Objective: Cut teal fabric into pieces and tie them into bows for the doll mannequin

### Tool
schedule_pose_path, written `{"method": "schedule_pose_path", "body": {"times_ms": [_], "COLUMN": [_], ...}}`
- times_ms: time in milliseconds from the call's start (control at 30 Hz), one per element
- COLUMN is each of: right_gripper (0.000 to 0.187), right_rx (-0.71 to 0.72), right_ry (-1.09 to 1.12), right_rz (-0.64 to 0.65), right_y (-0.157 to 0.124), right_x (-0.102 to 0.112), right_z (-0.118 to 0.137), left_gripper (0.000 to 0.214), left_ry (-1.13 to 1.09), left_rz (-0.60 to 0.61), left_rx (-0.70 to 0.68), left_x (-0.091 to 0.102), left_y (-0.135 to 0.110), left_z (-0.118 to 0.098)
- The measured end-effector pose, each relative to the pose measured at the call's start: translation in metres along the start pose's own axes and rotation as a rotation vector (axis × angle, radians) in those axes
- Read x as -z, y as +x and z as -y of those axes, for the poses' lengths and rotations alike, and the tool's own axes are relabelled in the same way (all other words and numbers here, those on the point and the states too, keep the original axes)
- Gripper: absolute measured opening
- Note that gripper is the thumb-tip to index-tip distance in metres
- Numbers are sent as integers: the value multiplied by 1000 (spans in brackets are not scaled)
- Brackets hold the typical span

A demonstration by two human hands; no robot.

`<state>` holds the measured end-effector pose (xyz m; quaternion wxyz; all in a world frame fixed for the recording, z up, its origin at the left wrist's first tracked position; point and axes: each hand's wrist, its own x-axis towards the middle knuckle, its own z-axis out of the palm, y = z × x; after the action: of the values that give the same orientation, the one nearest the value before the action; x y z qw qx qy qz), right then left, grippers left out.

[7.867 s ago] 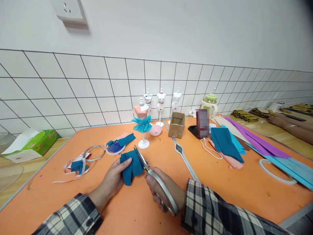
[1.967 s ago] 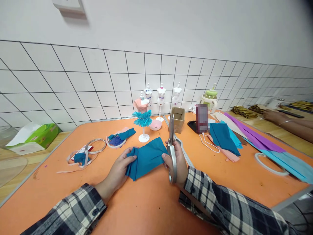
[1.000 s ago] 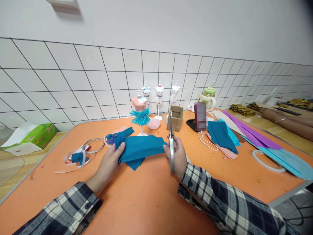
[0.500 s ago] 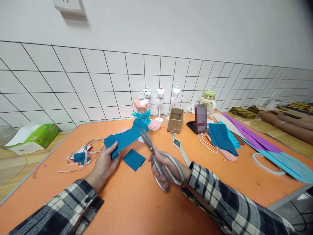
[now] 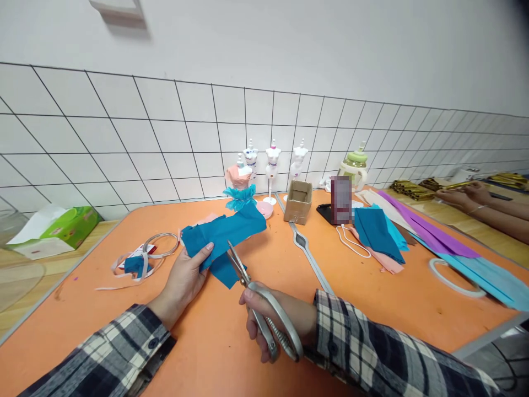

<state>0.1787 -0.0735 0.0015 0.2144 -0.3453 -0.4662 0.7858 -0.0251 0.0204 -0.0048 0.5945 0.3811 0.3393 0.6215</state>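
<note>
My left hand (image 5: 185, 281) pinches a long teal strip of crepe paper or fabric (image 5: 231, 229) between thumb and fingers, holding it above the table. Around the handles of a pair of metal scissors (image 5: 264, 317) my right hand (image 5: 285, 309) is closed. The blades are slightly apart and point up-left at the strip's lower edge; whether they touch it I cannot tell. Under the strip lies a smaller teal piece (image 5: 227, 274) on the orange table (image 5: 215, 342), partly covered. A small dress form (image 5: 239, 179) with peach and turquoise ruffles stands behind the strip.
Small white dress forms (image 5: 273, 162), a cardboard box (image 5: 298, 201), a pink dish (image 5: 264, 209) and a phone (image 5: 341, 199) stand at the back. Coloured sheets (image 5: 433, 231) lie right; ribbon (image 5: 144, 270) and a tape roll (image 5: 161, 245) left. Another person's hands (image 5: 467, 198) work far right.
The scissors have come down and left, closer to the strip's lower edge. My left hand has shifted the strip slightly right, covering part of the small teal piece. The other person's hands moved.
</note>
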Motion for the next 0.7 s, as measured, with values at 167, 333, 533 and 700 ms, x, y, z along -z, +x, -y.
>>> {"method": "schedule_pose_path", "body": {"times_ms": [167,333,533,700], "right_gripper": [62,62,64,67], "right_rx": [-21,3,44,43], "right_ry": [14,60,62,39], "right_rz": [-66,-48,-93,-123], "right_y": [1,4,7,8], "right_x": [0,2,-1,-1], "right_z": [-3,-7,-8,-6], "left_gripper": [34,29,25,24], "left_ry": [33,3,-42,22], "left_rz": [40,-1,-16,80], "left_rx": [37,88,213,270], "left_x": [-8,-13,-9,-7], "left_y": [-9,-15,-18,-20], "left_z": [3,6,6,7]}}
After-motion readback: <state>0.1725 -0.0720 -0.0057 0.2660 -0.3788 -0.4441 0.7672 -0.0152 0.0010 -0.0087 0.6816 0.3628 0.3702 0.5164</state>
